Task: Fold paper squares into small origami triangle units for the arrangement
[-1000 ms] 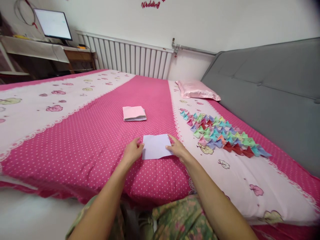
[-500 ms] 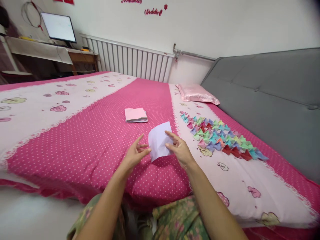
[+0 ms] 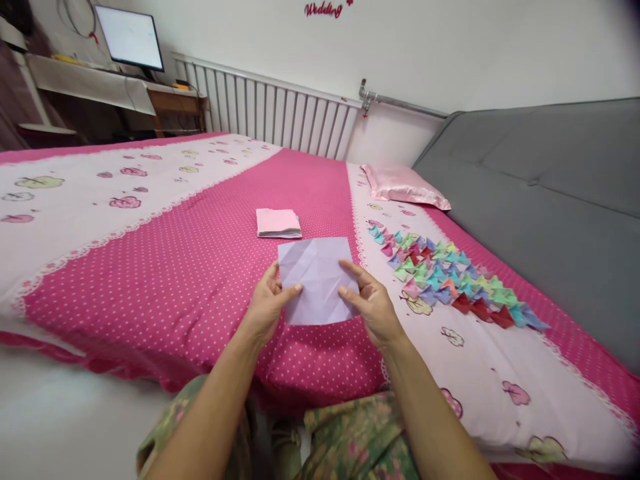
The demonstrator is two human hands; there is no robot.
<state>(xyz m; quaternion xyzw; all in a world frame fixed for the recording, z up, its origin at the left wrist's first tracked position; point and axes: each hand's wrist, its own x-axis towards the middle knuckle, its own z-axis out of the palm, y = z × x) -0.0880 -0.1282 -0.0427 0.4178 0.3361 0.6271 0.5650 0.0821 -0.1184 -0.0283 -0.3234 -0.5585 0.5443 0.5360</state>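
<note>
A square sheet of lilac paper [image 3: 320,283] is held up above the bed, with several faint creases crossing it. My left hand [image 3: 267,303] pinches its left edge, thumb on the near face and fingers behind. On the opposite edge my right hand [image 3: 373,300] grips it the same way, thumb in front. Just beyond the sheet a stack of square paper [image 3: 279,221], pink on top, lies on the dotted cover. To the right, rows of small folded paper pieces [image 3: 445,277] in several colours rest on the pale strip of bedding.
The bed [image 3: 200,287] with its pink and white cover fills most of the view. A pink pillow [image 3: 405,184] lies against the grey headboard [image 3: 540,180]. Behind are a radiator [image 3: 270,107] and a desk with a monitor [image 3: 129,39].
My left hand has closed on the sheet's left edge; before, it was open beside it. The paper, curved and tilted earlier, is now spread flatter between both hands. The view has shifted slightly.
</note>
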